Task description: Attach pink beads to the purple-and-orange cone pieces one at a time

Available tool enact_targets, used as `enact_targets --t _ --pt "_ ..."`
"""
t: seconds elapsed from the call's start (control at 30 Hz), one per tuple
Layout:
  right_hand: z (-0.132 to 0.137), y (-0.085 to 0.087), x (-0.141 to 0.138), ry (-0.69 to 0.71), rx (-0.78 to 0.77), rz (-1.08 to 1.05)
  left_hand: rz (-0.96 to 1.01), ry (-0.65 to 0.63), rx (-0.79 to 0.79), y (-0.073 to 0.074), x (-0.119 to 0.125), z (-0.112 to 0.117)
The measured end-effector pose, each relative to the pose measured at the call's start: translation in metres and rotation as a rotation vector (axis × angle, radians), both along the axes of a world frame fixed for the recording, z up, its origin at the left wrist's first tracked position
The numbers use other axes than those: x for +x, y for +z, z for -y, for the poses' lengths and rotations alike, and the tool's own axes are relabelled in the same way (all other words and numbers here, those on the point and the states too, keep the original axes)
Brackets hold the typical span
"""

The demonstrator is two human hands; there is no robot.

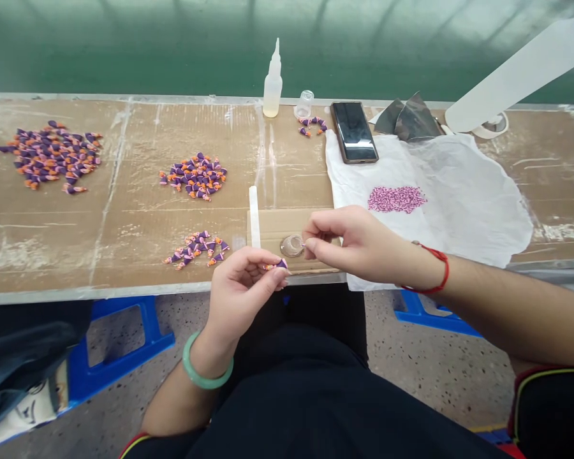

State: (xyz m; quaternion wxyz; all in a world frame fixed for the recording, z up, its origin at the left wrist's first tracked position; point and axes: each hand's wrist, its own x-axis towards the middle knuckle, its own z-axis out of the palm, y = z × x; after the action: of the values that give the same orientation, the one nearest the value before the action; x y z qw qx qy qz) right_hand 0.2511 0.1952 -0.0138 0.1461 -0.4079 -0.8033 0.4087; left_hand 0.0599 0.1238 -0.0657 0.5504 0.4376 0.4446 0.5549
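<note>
My left hand, with a green bangle on the wrist, pinches a small purple and orange cone piece at the table's front edge. My right hand, a red string round its wrist, is closed in a pinch on something tiny that I cannot make out, held at a small puddle of clear glue on a cardboard scrap. The two hands are a few centimetres apart. A small pile of the same cone pieces lies just left of my left hand.
Two bigger piles of cone pieces lie at the middle and far left. A glue bottle, a small clear cup, a phone, and pink beads on white paper sit further back and right. A white stick lies by the cardboard.
</note>
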Motion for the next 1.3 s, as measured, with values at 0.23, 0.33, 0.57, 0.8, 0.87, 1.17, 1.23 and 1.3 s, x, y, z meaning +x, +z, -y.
enact_targets --t 0.23,0.33,0.57,0.8,0.87,1.17,1.23,1.3 --pt "0.028 0.011 -0.003 -0.165 -0.506 -0.327 0.134 0.000 0.057 0.012 0.014 0.007" --pt "0.032 0.014 -0.002 -0.160 -0.462 -0.313 0.116 0.025 0.062 0.013 0.016 0.010" --pt "0.036 0.017 0.002 -0.134 -0.385 -0.306 0.104 0.032 0.104 0.015 0.018 0.013" --pt "0.037 0.017 0.004 -0.130 -0.353 -0.316 0.091 0.017 0.159 0.014 0.021 0.014" --pt "0.037 0.019 0.005 -0.117 -0.304 -0.289 0.088 0.011 0.162 0.014 0.022 0.014" --pt "0.038 0.024 0.005 -0.036 -0.026 -0.231 0.016 0.062 0.144 0.017 0.024 0.014" --pt "0.038 0.022 0.005 -0.024 0.037 -0.224 0.018 0.068 0.139 0.017 0.024 0.013" --pt "0.039 0.020 0.005 -0.014 0.084 -0.211 0.025 0.064 0.125 0.017 0.024 0.012"
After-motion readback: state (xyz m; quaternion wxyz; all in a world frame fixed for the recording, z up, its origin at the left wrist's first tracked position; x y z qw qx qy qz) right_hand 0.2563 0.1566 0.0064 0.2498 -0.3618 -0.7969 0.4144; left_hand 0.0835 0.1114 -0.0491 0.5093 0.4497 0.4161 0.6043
